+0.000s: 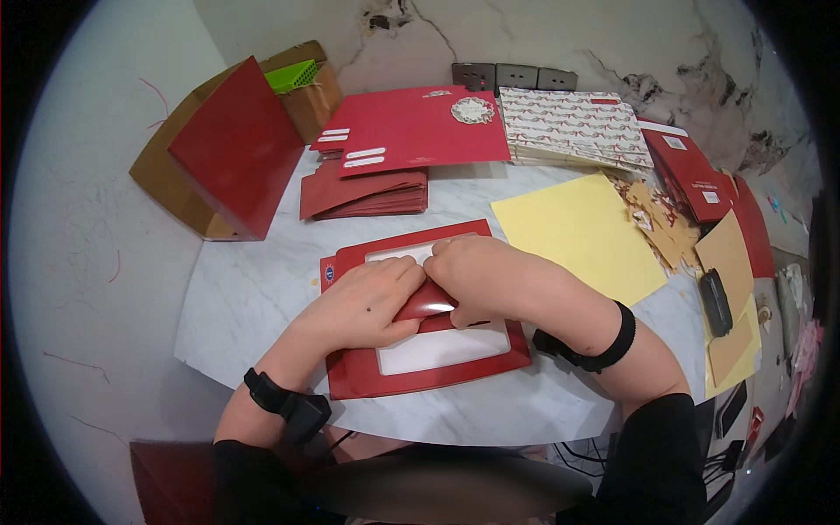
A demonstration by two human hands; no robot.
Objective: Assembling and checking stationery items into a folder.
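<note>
A red card sleeve [350,376] with two white window panels [442,352] lies flat on the marble-patterned table in front of me. Across its middle a glossy red band [429,302] bulges up between my hands. My left hand [372,302] is closed at the left side of this band, its thumb along the lower edge. From the right, my right hand [468,271] pinches the same band, fingertips close to those of the left. The fingers hide part of the upper panel and the band's ends. A small red piece with a blue round emblem [329,271] sticks out at the sleeve's left edge.
Behind the sleeve are stacked dark red envelopes [367,192], red printed folders [429,140] and patterned sheets [573,131]. An open cardboard box [197,162] stands left. At right lie yellow sheets [577,236], tan scraps [661,232] and a black stapler-like object [716,302].
</note>
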